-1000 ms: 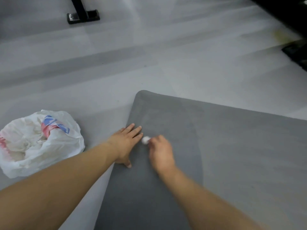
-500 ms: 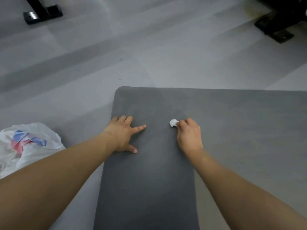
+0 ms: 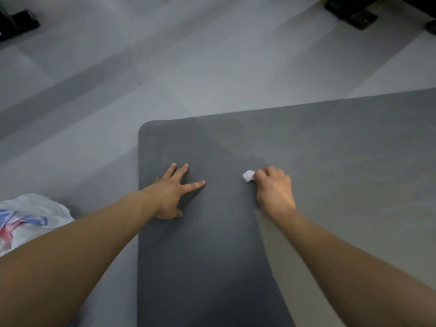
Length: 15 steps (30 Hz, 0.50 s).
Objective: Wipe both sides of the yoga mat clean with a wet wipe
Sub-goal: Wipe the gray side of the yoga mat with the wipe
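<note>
A grey yoga mat [image 3: 330, 147] lies flat on the floor, its rounded corner at upper left. The left strip of the mat looks darker, damp, than the part to the right. My left hand [image 3: 173, 192] presses flat on the mat near its left edge, fingers spread. My right hand [image 3: 273, 187] rests on the mat further right, fingers curled round a small balled white wet wipe [image 3: 248, 175] that sticks out at the fingertips and touches the mat.
A crumpled white plastic bag [image 3: 30, 220] with blue and red print lies on the pale grey floor at the left. Black furniture feet stand at the top left [image 3: 16, 22] and top right [image 3: 351, 10].
My right hand with the wipe has slid rightwards across the mat, away from my left hand. My left hand's fingers have spread. The view has turned, so the bag sits further left.
</note>
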Each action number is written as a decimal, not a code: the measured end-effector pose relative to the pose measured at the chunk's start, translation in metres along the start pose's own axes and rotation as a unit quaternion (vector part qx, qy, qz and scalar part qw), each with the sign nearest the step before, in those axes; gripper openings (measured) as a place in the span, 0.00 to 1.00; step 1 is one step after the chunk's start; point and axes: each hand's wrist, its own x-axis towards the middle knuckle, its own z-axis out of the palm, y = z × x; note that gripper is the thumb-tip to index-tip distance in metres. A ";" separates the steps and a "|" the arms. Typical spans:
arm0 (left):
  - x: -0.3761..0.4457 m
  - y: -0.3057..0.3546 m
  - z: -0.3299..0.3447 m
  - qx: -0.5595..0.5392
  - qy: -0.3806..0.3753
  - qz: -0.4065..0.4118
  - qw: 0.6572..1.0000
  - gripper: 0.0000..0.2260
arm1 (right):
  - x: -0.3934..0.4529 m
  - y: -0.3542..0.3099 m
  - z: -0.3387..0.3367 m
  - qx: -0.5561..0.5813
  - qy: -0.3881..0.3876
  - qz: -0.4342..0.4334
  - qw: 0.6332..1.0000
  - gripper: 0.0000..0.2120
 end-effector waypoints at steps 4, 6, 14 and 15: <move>0.004 0.001 0.000 0.013 -0.007 -0.017 1.000 0.47 | -0.001 -0.010 0.000 0.043 0.006 0.089 0.995 0.06; 0.006 0.001 0.001 0.012 -0.002 -0.021 1.000 0.48 | -0.028 -0.058 0.015 0.097 0.015 0.068 0.993 0.05; 0.006 -0.003 0.009 -0.015 -0.014 -0.020 1.000 0.48 | -0.141 -0.191 0.032 0.174 -0.091 -0.120 0.973 0.15; 0.005 -0.002 0.009 -0.010 -0.015 -0.023 1.000 0.48 | -0.131 -0.173 0.030 0.161 -0.085 -0.114 0.977 0.15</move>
